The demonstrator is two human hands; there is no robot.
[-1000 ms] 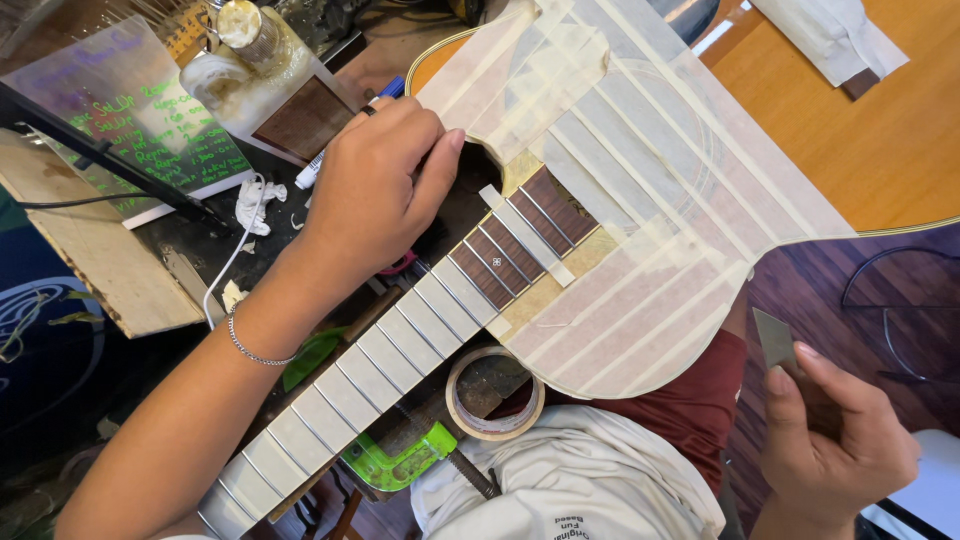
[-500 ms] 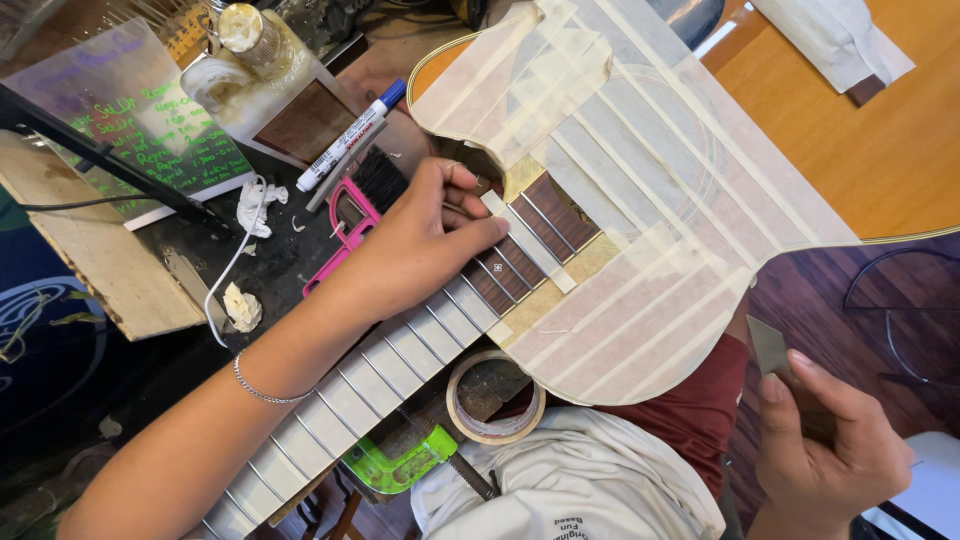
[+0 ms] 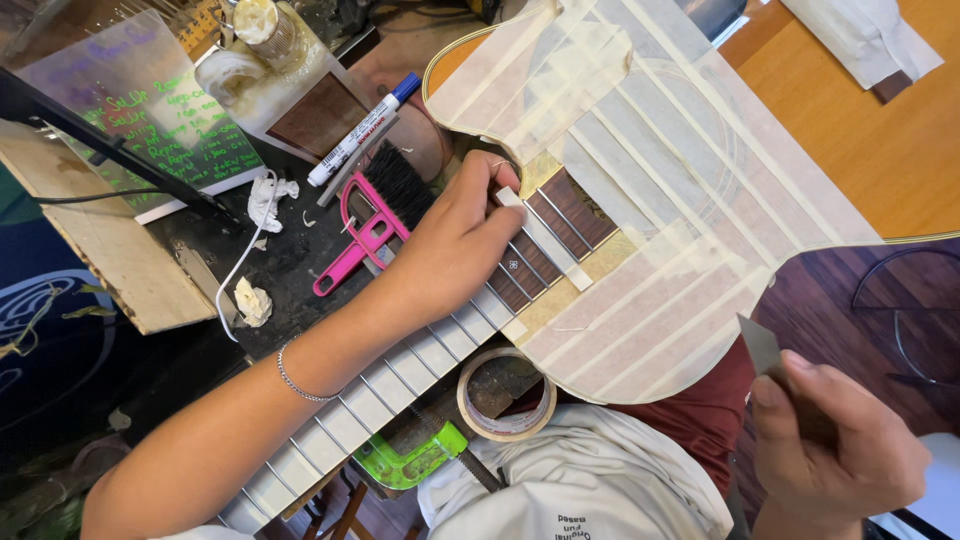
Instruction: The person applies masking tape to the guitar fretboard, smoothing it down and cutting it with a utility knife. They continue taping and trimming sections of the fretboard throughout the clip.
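Head view, looking down: my left hand rests on the guitar neck where it meets the body, fingers together, fingertips pinching the end of a strip of masking tape that crosses the dark fretboard. Neck runs from lower left up to the guitar body, which lies flat and is covered in overlapping strips of pale tape. Below my hand, each space between frets is taped; above it, a few dark spaces are bare.

My right hand, lower right and well apart from the guitar, is closed on a thin grey metal blade, its corner pointing up out of the fingers.

On the bench beside the neck: a pink-handled brush with black bristles, just beside my left hand; a white marker with a blue cap above the brush; scraps of white wadding. A roll of tape sits just under the neck, near a green tool.
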